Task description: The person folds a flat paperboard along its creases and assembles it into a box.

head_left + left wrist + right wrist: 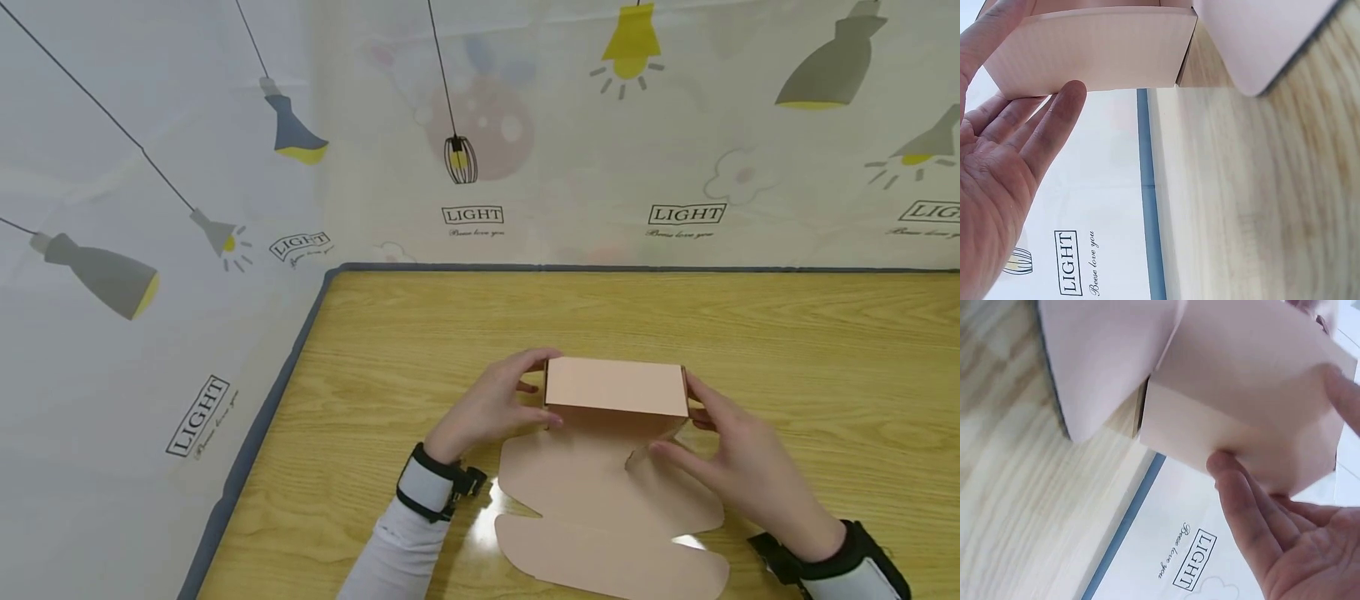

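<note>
A partly folded, light pinkish-brown cardboard box (615, 386) stands on the table, with its open side towards me. Its long lid (592, 492) lies unfolded at the near side and ends in a round-cornered flap (615, 560). My left hand (486, 408) holds the box's left end, thumb at the near edge and fingers along the outer wall (1097, 53). At the opposite end my right hand (750, 458) grips the box. In the right wrist view, its fingertips touch the end wall (1191, 428) while the thumb lies over the adjoining panel (1235, 362).
The wood-grain table (420, 333) extends around the box. A dark blue-grey edge strip (277, 400) borders it at the left and back. Behind that hangs a pale sheet (570, 150) printed with lamps and the word LIGHT. Each wrist wears a black strap (427, 483).
</note>
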